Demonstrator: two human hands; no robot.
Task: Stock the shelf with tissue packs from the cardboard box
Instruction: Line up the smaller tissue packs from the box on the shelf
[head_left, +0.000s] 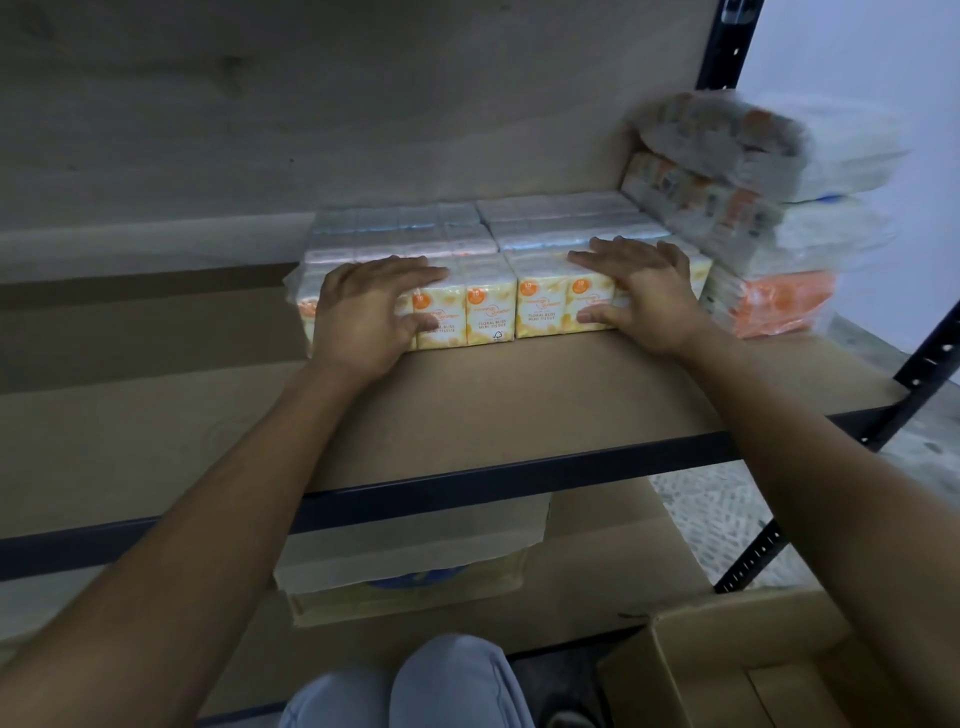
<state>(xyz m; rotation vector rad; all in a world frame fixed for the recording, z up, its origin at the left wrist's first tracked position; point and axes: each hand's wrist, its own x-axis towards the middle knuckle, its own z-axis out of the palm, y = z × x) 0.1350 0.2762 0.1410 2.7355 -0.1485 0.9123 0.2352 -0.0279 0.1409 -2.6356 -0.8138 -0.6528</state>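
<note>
While both palms press flat, fingers spread, left hand and right hand rest on the tissue packs sitting mid-shelf. Shove unevenly and that slippery wrap could skew into the leaning stack alongside.

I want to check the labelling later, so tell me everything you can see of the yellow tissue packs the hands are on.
The yellow tissue packs are two plastic-wrapped bundles of small packs side by side on the brown shelf board, fronts printed "Floral Bliss Mini Tissue" with orange circles. The left hand and right hand rest flat over their front top edges. A stack of orange-marked packs stands at their right.
</note>
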